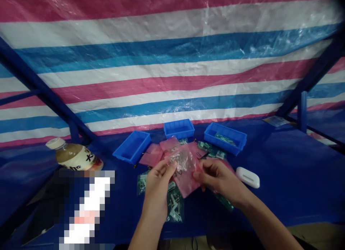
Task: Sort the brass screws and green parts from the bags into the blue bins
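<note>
A pink plastic bag [185,181] with small metallic-looking pieces inside and dark writing on it is held up between both hands. My left hand [159,181] pinches its left edge with thumb and fingers. On the opposite edge, my right hand [218,178] grips with thumb against fingers. Behind and beneath lie more pink bags [152,154], partly covered by the held one. Close to my left wrist is a green-tinted clear bag [175,207] of white and brass-coloured parts. What the contents of the held bag are, I cannot make out.
Three blue bins stand at the back: a left bin [132,147], a middle bin [179,128] and a right bin [225,137] with green bags inside. A white earbud-type case [248,177] sits right of my hand. At left is a drink bottle [74,154]. Blue frame bars [45,88] flank the table.
</note>
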The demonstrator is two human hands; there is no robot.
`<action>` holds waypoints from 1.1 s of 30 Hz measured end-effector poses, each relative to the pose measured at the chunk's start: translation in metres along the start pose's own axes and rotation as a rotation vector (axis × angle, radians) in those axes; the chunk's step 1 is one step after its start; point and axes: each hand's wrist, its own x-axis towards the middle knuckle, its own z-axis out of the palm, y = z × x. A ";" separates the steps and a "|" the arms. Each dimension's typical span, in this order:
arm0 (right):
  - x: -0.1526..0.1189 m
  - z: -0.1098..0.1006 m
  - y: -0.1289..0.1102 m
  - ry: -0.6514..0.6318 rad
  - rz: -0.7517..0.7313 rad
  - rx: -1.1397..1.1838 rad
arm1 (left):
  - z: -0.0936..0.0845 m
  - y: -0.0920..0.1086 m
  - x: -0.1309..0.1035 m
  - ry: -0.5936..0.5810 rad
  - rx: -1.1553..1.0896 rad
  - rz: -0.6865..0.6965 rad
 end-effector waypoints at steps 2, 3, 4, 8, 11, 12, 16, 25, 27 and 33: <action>0.000 0.003 0.005 -0.153 0.016 -0.060 | -0.003 -0.004 0.003 -0.021 -0.006 -0.002; 0.000 0.004 0.008 -0.172 0.023 -0.084 | -0.003 -0.006 0.003 -0.035 0.011 -0.003; 0.001 0.004 0.011 -0.150 0.028 -0.108 | -0.003 -0.007 0.002 -0.049 0.032 -0.003; 0.005 0.003 0.021 0.030 0.009 -0.178 | 0.002 -0.009 -0.004 -0.153 0.117 -0.006; 0.006 0.002 0.021 0.083 -0.004 -0.175 | 0.004 -0.010 -0.007 -0.203 0.267 0.007; 0.006 0.002 0.020 0.089 -0.001 -0.172 | 0.004 -0.010 -0.008 -0.201 0.308 0.022; 0.004 0.003 0.012 0.054 0.012 -0.167 | -0.002 -0.004 -0.009 -0.100 0.391 0.153; -0.002 -0.003 -0.001 0.056 -0.053 -0.084 | -0.087 0.077 0.027 0.487 1.151 0.550; -0.004 -0.004 -0.005 0.055 -0.061 -0.068 | -0.105 0.094 0.059 0.559 1.245 0.547; -0.007 -0.003 -0.011 0.102 -0.038 -0.009 | -0.119 0.097 0.132 0.455 0.956 0.174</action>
